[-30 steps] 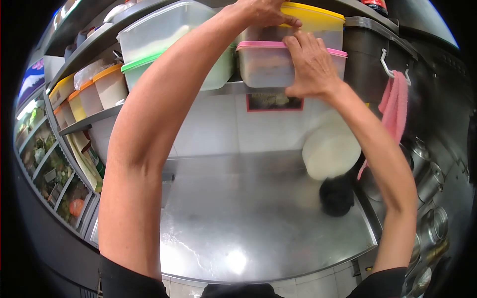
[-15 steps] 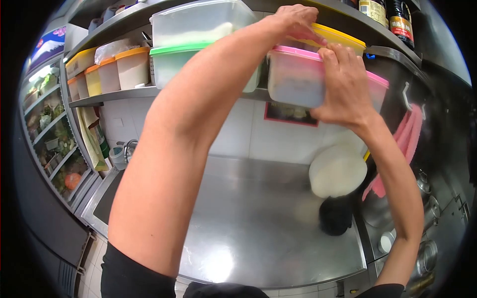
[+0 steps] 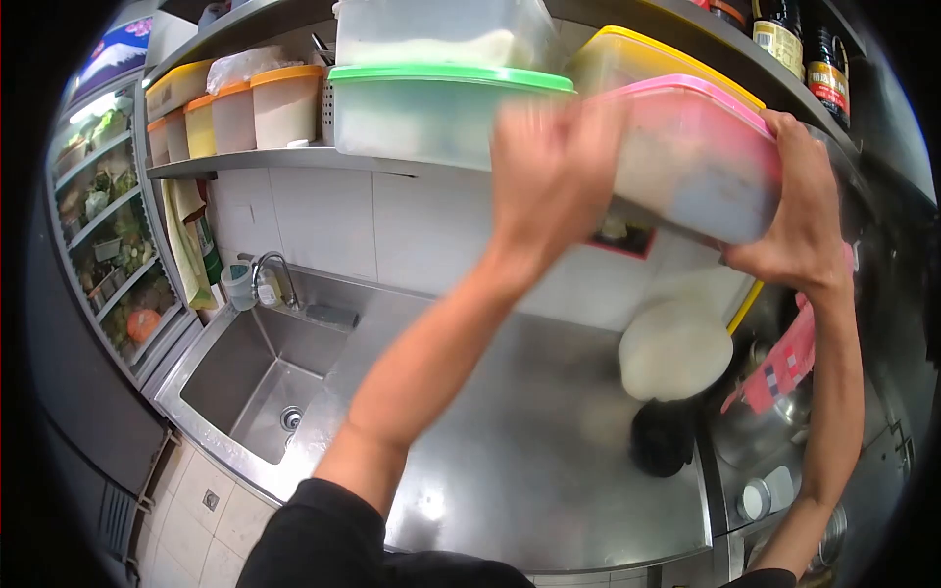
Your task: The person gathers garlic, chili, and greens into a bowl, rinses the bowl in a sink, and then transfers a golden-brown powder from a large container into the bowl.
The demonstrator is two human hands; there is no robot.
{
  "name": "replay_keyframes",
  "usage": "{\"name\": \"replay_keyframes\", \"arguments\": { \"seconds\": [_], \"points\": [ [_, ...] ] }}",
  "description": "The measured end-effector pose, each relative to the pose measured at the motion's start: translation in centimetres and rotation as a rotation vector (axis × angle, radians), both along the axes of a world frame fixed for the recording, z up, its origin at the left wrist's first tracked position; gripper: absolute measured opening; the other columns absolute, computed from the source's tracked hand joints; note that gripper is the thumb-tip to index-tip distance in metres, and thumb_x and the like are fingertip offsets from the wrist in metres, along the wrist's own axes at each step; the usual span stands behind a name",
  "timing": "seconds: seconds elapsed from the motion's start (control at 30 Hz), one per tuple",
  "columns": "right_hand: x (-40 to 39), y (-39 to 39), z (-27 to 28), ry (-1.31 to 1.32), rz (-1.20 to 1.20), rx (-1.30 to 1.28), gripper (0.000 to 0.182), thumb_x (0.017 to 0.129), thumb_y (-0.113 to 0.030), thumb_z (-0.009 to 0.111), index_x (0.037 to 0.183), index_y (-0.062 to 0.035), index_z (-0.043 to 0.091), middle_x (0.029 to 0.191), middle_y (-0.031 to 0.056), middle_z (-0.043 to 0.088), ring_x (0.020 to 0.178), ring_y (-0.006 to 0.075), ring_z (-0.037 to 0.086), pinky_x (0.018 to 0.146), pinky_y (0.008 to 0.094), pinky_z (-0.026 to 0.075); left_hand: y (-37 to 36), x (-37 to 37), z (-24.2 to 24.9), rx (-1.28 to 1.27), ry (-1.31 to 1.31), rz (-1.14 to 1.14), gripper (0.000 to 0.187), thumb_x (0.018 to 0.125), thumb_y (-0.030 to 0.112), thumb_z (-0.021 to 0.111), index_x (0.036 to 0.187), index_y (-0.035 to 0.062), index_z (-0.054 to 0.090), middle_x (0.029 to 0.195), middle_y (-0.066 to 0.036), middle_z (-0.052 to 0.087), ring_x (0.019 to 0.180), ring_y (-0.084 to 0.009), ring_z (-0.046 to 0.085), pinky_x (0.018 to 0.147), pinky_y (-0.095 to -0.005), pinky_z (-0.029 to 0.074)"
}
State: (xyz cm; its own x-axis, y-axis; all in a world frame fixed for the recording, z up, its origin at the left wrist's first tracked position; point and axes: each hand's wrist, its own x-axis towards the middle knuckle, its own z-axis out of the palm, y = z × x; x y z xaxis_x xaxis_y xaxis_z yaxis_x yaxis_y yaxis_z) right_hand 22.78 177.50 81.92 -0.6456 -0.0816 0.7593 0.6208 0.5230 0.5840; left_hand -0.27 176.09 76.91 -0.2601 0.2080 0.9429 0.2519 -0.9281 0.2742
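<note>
A clear plastic storage box with a pink lid (image 3: 676, 162) is at the shelf, its near edge over the wall below, with brownish contents and a bluish patch showing through. My right hand (image 3: 799, 211) grips its right end, thumb low and fingers up by the lid. At the box's left end is my left hand (image 3: 554, 176), smeared by motion, so I cannot tell how its fingers lie. Just behind stands a yellow-lidded box (image 3: 637, 59). Left of my hands sits a green-lidded box (image 3: 421, 113) with a clear box (image 3: 441, 34) on top.
Orange-lidded tubs (image 3: 284, 108) line the left of the shelf (image 3: 245, 162). Below lie a steel counter (image 3: 510, 431) and a sink (image 3: 235, 392). A pale round object (image 3: 676, 348) and a black bundle (image 3: 662, 438) are at right, near a pink towel (image 3: 779, 367). Sauce bottles (image 3: 826, 78) stand above.
My left hand has come down from behind the box to its left end. My right hand has gone from its front to its right end. The view has shifted, showing the sink.
</note>
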Motion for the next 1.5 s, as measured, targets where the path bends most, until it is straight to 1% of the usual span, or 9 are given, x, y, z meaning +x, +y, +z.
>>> {"name": "replay_keyframes", "arguments": {
  "seconds": [0.07, 0.1, 0.17, 0.23, 0.63, 0.8, 1.13, 1.4, 1.5],
  "points": [
    [0.0, -0.2, 0.4, -0.001, -0.005, 0.005, 0.085, 0.038, -0.017, 0.068, 0.118, 0.0042, 0.047, 0.106, 0.0188, 0.054, 0.093, 0.0376, 0.052, 0.085, 0.0399, 0.041, -0.4, -0.1, -6.0, -0.670, -0.057, -0.475, 0.052, 0.083, 0.040, 0.063, 0.051, -0.0008, 0.055, 0.044, -0.001, 0.044, 0.040, -0.0098, 0.041, 0.040, -0.0247, 0.033],
    [-0.1, -0.3, 0.4, 0.004, 0.006, 0.025, 0.085, 0.038, -0.017, 0.068, 0.118, 0.0035, 0.047, 0.106, 0.0186, 0.054, 0.093, 0.0374, 0.052, 0.084, 0.0397, 0.041, 1.5, -0.1, -7.3, -0.928, -0.124, -0.726, 0.068, 0.081, 0.058, 0.061, 0.111, -0.0024, 0.054, 0.071, -0.013, 0.061, 0.044, -0.0196, 0.052, 0.041, -0.0300, 0.041],
    [-0.6, -0.6, 0.4, 0.006, 0.012, 0.001, 0.085, 0.038, -0.017, 0.068, 0.118, 0.0023, 0.047, 0.106, 0.0183, 0.055, 0.093, 0.0371, 0.052, 0.085, 0.0398, 0.041, 4.3, 0.3, -7.4, -1.005, -0.189, -1.172, 0.096, 0.076, 0.071, 0.055, 0.131, -0.0064, 0.037, 0.109, -0.028, 0.057, 0.086, -0.0350, 0.063, 0.074, -0.0444, 0.052],
    [-1.0, -1.1, 0.5, 0.016, 0.004, -0.038, 0.085, 0.038, -0.017, 0.068, 0.118, 0.0014, 0.047, 0.106, 0.0182, 0.055, 0.095, 0.0371, 0.052, 0.087, 0.0402, 0.041, 6.5, 1.5, -6.1, -0.894, -0.373, -1.562, 0.111, 0.072, 0.079, 0.049, 0.143, -0.0011, 0.018, 0.139, -0.032, 0.031, 0.125, -0.0448, 0.039, 0.101, -0.0584, 0.035],
    [0.5, -2.9, 3.5, -0.036, 0.110, -0.259, 0.090, 0.046, -0.021, 0.073, 0.127, 0.0004, 0.040, 0.113, 0.0152, 0.053, 0.105, 0.0314, 0.053, 0.095, 0.0409, 0.042, 5.8, 5.8, -3.0, -0.426, -0.431, -1.724, 0.094, 0.073, 0.071, 0.055, 0.139, 0.0076, 0.032, 0.124, -0.020, 0.040, 0.121, -0.0424, 0.037, 0.097, -0.0679, 0.030],
    [2.6, -3.0, 7.3, -0.151, 0.055, -0.166, 0.105, 0.041, -0.040, 0.082, 0.129, -0.0088, 0.034, 0.113, 0.0089, 0.044, 0.109, 0.0251, 0.045, 0.095, 0.0523, 0.042, 4.1, 6.2, -1.9, -0.364, -0.383, -1.795, 0.103, 0.073, 0.070, 0.056, 0.145, 0.0083, 0.015, 0.143, -0.018, 0.016, 0.134, -0.0393, 0.023, 0.104, -0.0681, 0.020],
    [4.7, -6.0, 6.8, -0.430, 0.117, 0.169, 0.124, 0.040, -0.046, 0.086, 0.142, -0.0088, 0.026, 0.126, 0.0141, 0.044, 0.116, 0.0287, 0.047, 0.095, 0.0479, 0.045, 0.4, 6.6, -3.0, -0.287, -0.298, -1.896, 0.094, 0.075, 0.070, 0.055, 0.140, 0.0077, 0.027, 0.136, -0.019, 0.034, 0.126, -0.0357, 0.036, 0.093, -0.0601, 0.041],
    [2.1, -12.4, -4.1, 0.103, -0.097, -0.163, 0.111, 0.057, -0.064, 0.072, 0.143, -0.0127, 0.026, 0.142, 0.0120, 0.035, 0.127, 0.0312, 0.042, 0.092, 0.0577, 0.044, -3.5, 6.4, -10.5, -0.552, -0.495, -1.891, 0.078, 0.083, 0.058, 0.055, 0.135, 0.0034, 0.034, 0.124, -0.017, 0.051, 0.107, -0.0301, 0.056, 0.089, -0.0462, 0.050],
    [1.1, -14.6, -10.3, 0.293, -0.146, -0.125, 0.094, 0.058, -0.045, 0.075, 0.133, -0.0049, 0.036, 0.122, 0.0152, 0.047, 0.113, 0.0297, 0.050, 0.094, 0.0448, 0.041, -4.6, 5.7, -13.2, -0.580, -0.620, -1.846, 0.069, 0.087, 0.050, 0.056, 0.133, 0.0011, 0.038, 0.120, -0.017, 0.055, 0.105, -0.0270, 0.059, 0.091, -0.0433, 0.050]
  ]
}}
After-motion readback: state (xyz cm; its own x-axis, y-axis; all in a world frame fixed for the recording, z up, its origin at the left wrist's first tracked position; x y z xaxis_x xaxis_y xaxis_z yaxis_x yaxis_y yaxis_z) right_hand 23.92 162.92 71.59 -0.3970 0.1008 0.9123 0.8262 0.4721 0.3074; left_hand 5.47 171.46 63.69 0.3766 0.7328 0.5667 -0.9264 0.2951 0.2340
